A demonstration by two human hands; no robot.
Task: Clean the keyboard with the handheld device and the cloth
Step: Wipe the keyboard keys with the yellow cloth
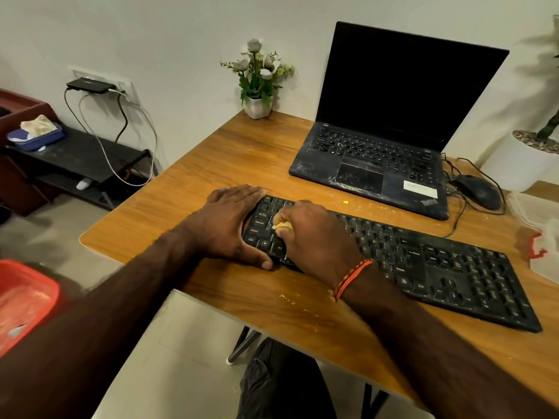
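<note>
- Head view: the long black full-size keyboard lies slantwise across the honey-coloured wooden table, its left end nearest the person.
- The left hand lies flat over that left end, fingers straight, thumb braced at the near edge — steadying it, holding nothing.
- The right hand is bunched over the left-side keys, fingers curled round a small pale yellowish wad — the cloth, I'd say, though only a scrap shows.
- No handheld device in sight; whether it has had its turn I cannot tell.
- Progress, as a judgement: early in the wiping. The wad sits at the far left keys, and the whole middle and right of the keyboard looks dusty and flecked.
- Pale crumbs dot the table near the front edge and behind the keyboard — the surface will likely want a wipe too.
- Behind: an open black laptop with a dark screen, grimy itself, a black wired mouse to its right, and a small white pot of pale artificial flowers against the wall.
</note>
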